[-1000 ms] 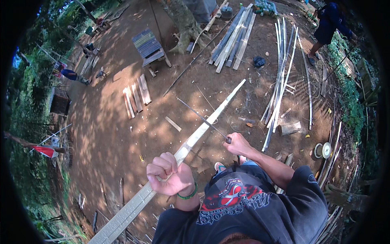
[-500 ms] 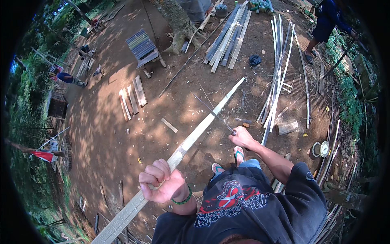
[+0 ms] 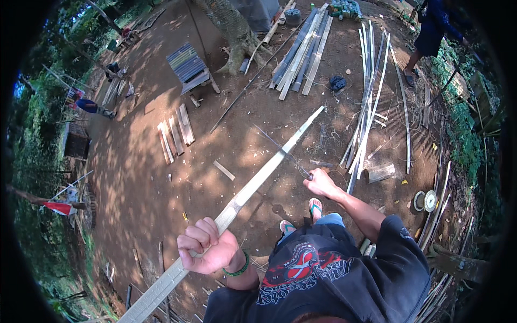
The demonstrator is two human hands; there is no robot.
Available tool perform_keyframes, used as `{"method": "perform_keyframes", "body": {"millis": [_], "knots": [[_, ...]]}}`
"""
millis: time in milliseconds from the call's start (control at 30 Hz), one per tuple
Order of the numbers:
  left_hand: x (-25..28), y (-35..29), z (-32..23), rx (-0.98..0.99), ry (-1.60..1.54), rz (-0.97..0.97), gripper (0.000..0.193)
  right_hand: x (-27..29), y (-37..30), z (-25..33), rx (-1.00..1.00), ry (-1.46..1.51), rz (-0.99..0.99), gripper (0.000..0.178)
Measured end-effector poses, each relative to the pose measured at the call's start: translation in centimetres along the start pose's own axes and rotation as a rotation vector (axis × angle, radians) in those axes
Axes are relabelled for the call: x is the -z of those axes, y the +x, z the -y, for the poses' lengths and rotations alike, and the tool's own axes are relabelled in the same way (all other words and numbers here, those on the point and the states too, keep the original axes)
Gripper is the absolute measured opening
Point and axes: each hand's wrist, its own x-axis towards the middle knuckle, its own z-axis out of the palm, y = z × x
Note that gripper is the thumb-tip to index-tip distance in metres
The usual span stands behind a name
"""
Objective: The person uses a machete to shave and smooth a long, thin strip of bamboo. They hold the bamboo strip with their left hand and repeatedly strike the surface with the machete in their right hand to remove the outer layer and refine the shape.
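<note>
A long pale bamboo slat (image 3: pixel 262 179) slants from the lower left up to a narrow tip in the middle. My left hand (image 3: pixel 208 246), with a green band at its wrist, is closed around the slat below a dark node. In my right hand (image 3: pixel 322 183) is the dark handle of a long-bladed knife (image 3: pixel 276 143). Its thin blade lies across the slat, not far below the tip; whether it bites into the bamboo I cannot tell.
Long bamboo strips (image 3: pixel 370 102) lie right of centre, beside a cut log (image 3: pixel 380 172). Wider slats (image 3: pixel 302 51) are stacked near a tree trunk (image 3: pixel 229 37). A low slatted bench (image 3: pixel 187 64) stands left of it. Another person (image 3: pixel 431 32) is at the upper right.
My left hand has shifted slightly down and left, and the slat's tip sits a touch lower. The knife stays across the slat, my right hand nearly still.
</note>
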Motion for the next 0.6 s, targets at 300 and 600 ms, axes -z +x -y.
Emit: {"method": "perform_keyframes", "body": {"millis": [300, 600], "knots": [[-1.1, -0.4, -0.2, 0.026, -0.024, -0.011, 0.040, -0.5, -9.3, 10.4, 0.429, 0.136, 0.079, 0.022], [-0.8, -1.3, -0.2, -0.013, -0.103, 0.023, 0.035, -0.5, -11.3, 10.4, 0.325, 0.050, 0.075, 0.024]]}}
